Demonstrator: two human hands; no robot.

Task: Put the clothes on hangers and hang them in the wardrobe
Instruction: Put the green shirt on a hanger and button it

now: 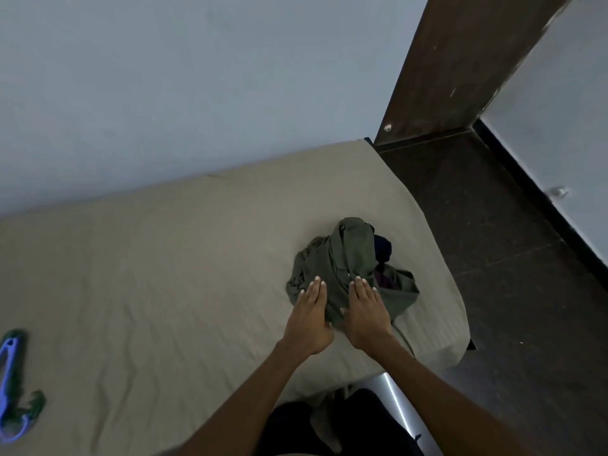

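Head view looks down on a bed covered by a beige sheet [164, 274], and the job looks barely begun. A crumpled olive-green garment [348, 264] lies in a heap near the bed's right edge, towards the near right corner, with something dark navy [382, 251] tucked against its far right side and a bit of purple cloth [383, 279] showing beneath; I cannot tell whether those are separate clothes. Both hands lie flat on the heap's near side, fingers straight and close together: the left hand [309, 315] on its left part, the right hand [367, 311] just beside it, neither one curled round the fabric. Nothing here is on a hanger yet. Over at the bed's left edge, well apart from the pile, lies a blue plastic hanger [8, 386] with green ones [33, 404] under it. No wardrobe interior shows, only a dark brown wooden panel [460, 60] beyond the far right corner. By my reckoning, spreading out the garment, fetching a hanger and hanging all remain.
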